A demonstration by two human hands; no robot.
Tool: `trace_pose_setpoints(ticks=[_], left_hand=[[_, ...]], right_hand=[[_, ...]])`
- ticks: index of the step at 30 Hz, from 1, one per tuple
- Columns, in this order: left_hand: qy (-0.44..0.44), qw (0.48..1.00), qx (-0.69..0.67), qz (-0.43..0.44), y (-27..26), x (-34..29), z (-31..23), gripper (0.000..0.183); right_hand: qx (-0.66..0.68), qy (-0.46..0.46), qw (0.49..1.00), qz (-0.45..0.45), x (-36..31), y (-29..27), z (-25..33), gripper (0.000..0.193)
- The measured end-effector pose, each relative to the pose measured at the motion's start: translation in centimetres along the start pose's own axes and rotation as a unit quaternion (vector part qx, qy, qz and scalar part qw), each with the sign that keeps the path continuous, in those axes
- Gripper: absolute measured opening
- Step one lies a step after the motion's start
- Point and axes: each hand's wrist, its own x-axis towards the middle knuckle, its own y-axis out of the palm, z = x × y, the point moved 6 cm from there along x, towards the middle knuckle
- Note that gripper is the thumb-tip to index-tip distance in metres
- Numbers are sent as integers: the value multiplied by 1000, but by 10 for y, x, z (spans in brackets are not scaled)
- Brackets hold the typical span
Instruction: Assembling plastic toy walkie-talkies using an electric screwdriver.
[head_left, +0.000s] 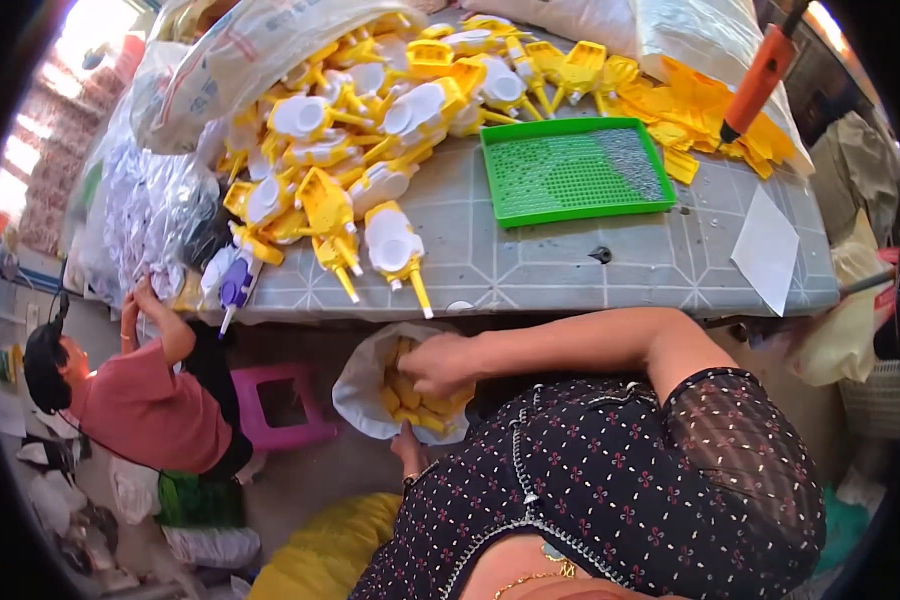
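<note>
Below the table's front edge is a white bag (355,392) with its mouth spread, holding yellow plastic parts (428,408). My right hand (440,362) reaches into it from the right, fingers bent down among the parts; motion blur hides whether they grip one. At the bag's near rim, my left hand (408,450) is closed on the edge, partly covered by my body. Above on the table lies a heap of yellow-and-white plastic toy-like pieces with handles (315,195). One yellow-and-white piece (395,245) lies nearest the front edge.
A green tray (575,215) of small metal screws sits on the table (540,265). An orange electric screwdriver (760,80) hangs over flat yellow parts (715,110). A white card (767,250) lies to the right. Another person (155,400) works at left beside a pink stool (282,440).
</note>
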Motion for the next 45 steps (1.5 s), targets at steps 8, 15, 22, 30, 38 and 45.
trace_pose_setpoints(ticks=[8, 15, 22, 30, 38, 45], left_hand=[[114, 990, 41, -66, -1, -10, -42, 57], [412, 884, 141, -172, 3, -102, -186, 63], [584, 805, 102, 16, 59, -210, -284, 49], [633, 732, 33, 250, 135, -324, -360, 19], [557, 707, -34, 434, 209, -398, -368, 24], [290, 644, -213, 675, 320, -448, -337, 66]], right_hand=[[-46, 20, 864, -502, -199, -249, -54, 27], [-317, 478, 664, -479, -270, -363, -213, 38], [-464, 405, 664, -425, -255, -371, -192, 24], [-443, 335, 732, -395, -270, -367, -184, 24], [-323, 239, 684, -609, -320, -316, -111, 23], [-78, 89, 826, -551, -308, -195, -3, 29]])
